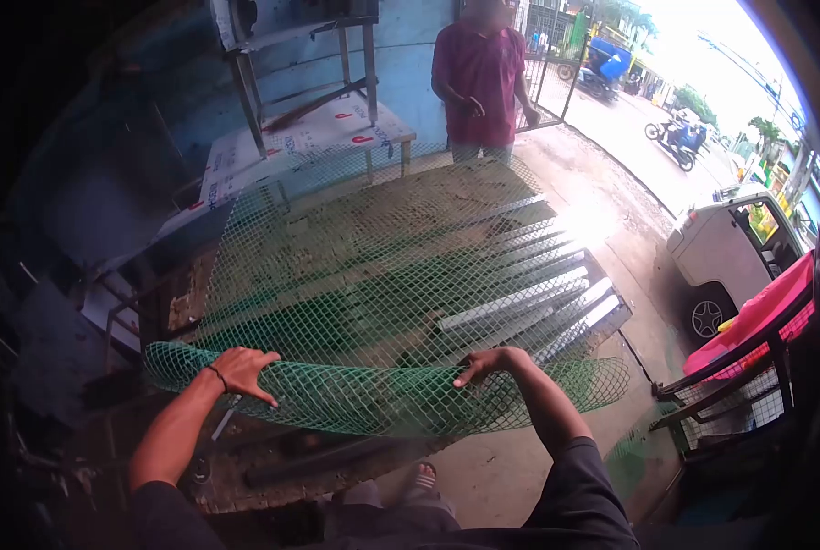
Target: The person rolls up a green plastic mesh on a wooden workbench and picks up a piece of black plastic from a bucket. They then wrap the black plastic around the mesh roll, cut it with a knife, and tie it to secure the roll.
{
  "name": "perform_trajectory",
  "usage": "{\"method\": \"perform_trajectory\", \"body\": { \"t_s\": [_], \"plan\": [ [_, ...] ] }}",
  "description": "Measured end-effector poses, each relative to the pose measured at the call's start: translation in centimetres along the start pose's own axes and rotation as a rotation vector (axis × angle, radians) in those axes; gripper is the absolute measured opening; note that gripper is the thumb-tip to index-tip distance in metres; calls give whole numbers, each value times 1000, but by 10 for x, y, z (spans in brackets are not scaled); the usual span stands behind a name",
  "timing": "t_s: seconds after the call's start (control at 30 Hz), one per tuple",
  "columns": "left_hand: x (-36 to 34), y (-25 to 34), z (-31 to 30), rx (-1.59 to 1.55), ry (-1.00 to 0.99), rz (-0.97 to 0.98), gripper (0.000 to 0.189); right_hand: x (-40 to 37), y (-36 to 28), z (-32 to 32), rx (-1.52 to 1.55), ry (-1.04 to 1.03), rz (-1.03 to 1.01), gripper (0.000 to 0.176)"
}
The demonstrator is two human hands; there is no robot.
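From where I stand, a long roll of green mesh [364, 396] lies across the near side of the work surface [188, 298], its loose sheet spread flat and running away toward the far end. The person's left hand [245, 374] rests over the left part of the roll, thumb and fingers spread well apart, with a dark band [215, 374] round the wrist. The right hand [485, 365] is on the roll too, right of its middle, fingers bent in against the mesh; whether they are clamped on it I cannot tell. Under the sheet, toward the right, several shiny metal bars [520, 302] lie side by side. Beyond the far end stands another person in a maroon shirt [481, 78]. Behind, to the left, a metal frame [370, 73] stands on a printed white sheet [313, 128]. On the right I see a white vehicle [726, 243] near a pink cloth [753, 321], and motorbikes out on the street
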State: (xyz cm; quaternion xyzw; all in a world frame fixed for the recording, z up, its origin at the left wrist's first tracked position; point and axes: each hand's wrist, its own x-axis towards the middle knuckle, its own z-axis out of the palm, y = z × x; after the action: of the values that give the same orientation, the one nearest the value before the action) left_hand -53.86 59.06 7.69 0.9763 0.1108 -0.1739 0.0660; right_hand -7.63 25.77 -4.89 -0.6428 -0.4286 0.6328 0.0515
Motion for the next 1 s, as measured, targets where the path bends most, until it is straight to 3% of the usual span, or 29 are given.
{"method": "perform_trajectory", "body": {
  "t_s": [0.07, 0.2, 0.3, 0.4, 0.43, 0.53, 0.67, 0.73, 0.77, 0.83, 0.9, 0.93, 0.97, 1.0],
  "plan": [
    [-2, -3, 4, -37, 99, 63, 106, -1, -2, 0, 1, -66, 32, 112],
    [-1, 2, -15, -63, 38, 37, 104, -24, -28, -1, 2, 20, 160, 107],
    [-10, 13, -47, -88, -106, -98, 99, -55, -61, -9, 71, -9, 174, 123],
    [-11, 3, -66, -160, -112, -47, 98, 7, -5, -29, 235, -222, 136, 113],
    [-3, 5, -73, -195, -231, -117, 96, 8, -1, -21, 329, -240, 139, 107],
    [23, -29, -24, -250, -256, -43, 91, 1, -27, -7, 418, -280, 108, 94],
    [47, -47, 3, -404, -289, 12, 75, -13, -36, 0, 358, -231, 125, 95],
    [51, -42, -1, -506, -367, -78, 70, -18, -42, -4, 51, 74, 265, 100],
    [55, -43, -5, -595, -431, -174, 65, -26, -52, -10, -139, 37, 282, 109],
    [63, -52, -3, -662, -438, -172, 61, -71, -82, 15, -284, 469, 161, 110],
    [67, -81, 32, -815, -457, -189, 54, -91, -78, 62, -639, 1152, -331, 102],
    [70, -84, 34, -857, -507, -165, 49, -103, -86, 93, -670, 1230, -331, 113],
    [72, -87, 37, -885, -530, -182, 46, -112, -86, 121, -716, 1178, -263, 125],
    [76, -92, 41, -911, -559, -195, 43, -111, -77, 141, -723, 1185, -274, 127]
  ]
}}
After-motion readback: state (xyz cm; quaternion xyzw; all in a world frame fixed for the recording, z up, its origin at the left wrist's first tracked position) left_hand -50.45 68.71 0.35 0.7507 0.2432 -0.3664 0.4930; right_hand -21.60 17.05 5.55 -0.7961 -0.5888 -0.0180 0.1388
